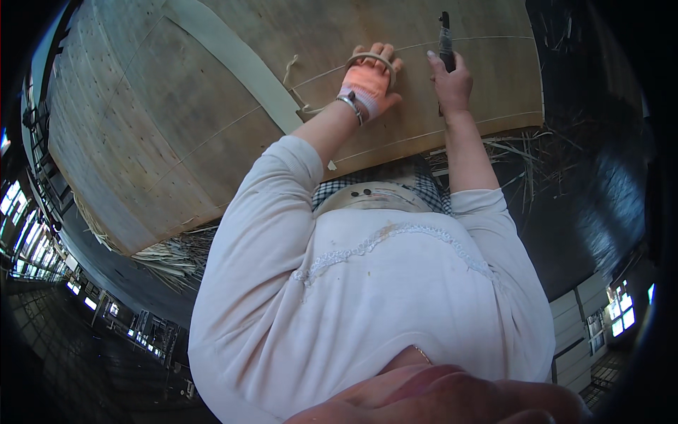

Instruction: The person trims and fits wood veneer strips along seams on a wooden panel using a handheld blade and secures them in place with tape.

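My left hand (370, 83) lies flat on a large wooden veneer sheet (395, 145), fingers stretched out. It wears an orange-pink glove with bare fingertips and a white cuff. A beige ring (382, 58), perhaps a tape roll, loops around the fingers. Just to the right, my right hand (453, 88) is bare and closed around a dark-handled knife (445, 44). Clear wrapping covers part of the knife, which points away from me above the sheet; I cannot make out its blade edge.
A pale veneer strip (244, 63) lies across the sheet to the left, with a thin curled sliver (289, 71) beside it. Thin light lines cross the sheet. Loose veneer scraps (176, 258) stick out under its near-left edge, and more shavings (526, 159) lie at the right.
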`<state>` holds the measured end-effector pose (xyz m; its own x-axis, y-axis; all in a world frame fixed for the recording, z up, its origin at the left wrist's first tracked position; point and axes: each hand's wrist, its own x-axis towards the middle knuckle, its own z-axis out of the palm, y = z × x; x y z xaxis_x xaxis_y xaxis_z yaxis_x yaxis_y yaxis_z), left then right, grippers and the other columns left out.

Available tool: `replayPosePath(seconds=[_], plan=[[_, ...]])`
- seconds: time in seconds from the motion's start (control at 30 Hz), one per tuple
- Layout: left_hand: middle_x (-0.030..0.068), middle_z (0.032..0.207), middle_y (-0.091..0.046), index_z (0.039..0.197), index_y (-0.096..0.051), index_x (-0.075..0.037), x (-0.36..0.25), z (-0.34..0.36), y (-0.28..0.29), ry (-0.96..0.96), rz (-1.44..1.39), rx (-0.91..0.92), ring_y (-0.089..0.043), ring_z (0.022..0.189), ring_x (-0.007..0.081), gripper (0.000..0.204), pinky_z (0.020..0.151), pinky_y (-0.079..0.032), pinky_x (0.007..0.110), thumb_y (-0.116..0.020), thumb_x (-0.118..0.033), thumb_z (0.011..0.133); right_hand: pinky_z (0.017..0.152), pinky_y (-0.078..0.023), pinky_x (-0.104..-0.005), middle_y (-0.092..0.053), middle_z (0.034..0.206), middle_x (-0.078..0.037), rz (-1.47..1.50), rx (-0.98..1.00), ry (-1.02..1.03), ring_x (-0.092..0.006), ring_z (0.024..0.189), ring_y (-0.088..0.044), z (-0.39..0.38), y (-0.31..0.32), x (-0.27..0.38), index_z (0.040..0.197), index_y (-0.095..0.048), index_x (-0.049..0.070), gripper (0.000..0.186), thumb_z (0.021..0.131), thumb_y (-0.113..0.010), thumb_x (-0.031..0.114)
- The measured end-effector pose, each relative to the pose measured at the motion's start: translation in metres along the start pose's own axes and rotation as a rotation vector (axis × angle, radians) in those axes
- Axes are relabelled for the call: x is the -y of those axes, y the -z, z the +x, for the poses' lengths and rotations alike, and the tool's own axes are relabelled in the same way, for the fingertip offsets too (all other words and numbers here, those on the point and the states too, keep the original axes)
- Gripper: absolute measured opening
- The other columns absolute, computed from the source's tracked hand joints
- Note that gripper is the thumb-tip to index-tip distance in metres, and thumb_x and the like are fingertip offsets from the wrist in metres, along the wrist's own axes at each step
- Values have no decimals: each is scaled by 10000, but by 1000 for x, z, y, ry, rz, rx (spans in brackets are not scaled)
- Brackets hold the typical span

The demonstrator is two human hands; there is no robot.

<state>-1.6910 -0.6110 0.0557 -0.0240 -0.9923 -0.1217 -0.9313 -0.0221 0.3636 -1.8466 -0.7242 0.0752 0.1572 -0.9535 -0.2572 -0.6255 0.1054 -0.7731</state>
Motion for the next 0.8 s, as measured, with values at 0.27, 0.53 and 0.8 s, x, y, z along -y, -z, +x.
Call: replayPosePath(seconds=[0.27, 0.53, 0.8], plan=[[81, 1460, -383, 1338, -498, -149, -6, -33, 10, 5, -52, 157, -325, 1397, 258, 647, 1114, -292, 476, -709, -393, 778, 514, -468, -286, -597, 664, -20, 162, 256, -219, -103, 526, -570, -53, -4, -27, 1009, -644, -2, 338, 869, -708, 299], [160, 1234, -626, 1267, -584, -113, 31, -12, 5, 292, -170, -111, -580, 1144, 351, 492, 993, -447, 449, -628, -385, 860, 552, -507, -303, -630, 736, -54, 340, 400, -142, -131, 587, -607, -80, -58, -39, 1211, -576, -25, 451, 889, -670, 278], [138, 1217, -652, 1230, -635, -99, 33, -18, -2, 196, 19, -355, -586, 1144, 353, 467, 970, -470, 430, -641, -385, 860, 561, -512, -311, -630, 726, -66, 269, 250, -27, -146, 566, -601, -86, -53, -47, 1178, -574, -37, 501, 856, -722, 317]])
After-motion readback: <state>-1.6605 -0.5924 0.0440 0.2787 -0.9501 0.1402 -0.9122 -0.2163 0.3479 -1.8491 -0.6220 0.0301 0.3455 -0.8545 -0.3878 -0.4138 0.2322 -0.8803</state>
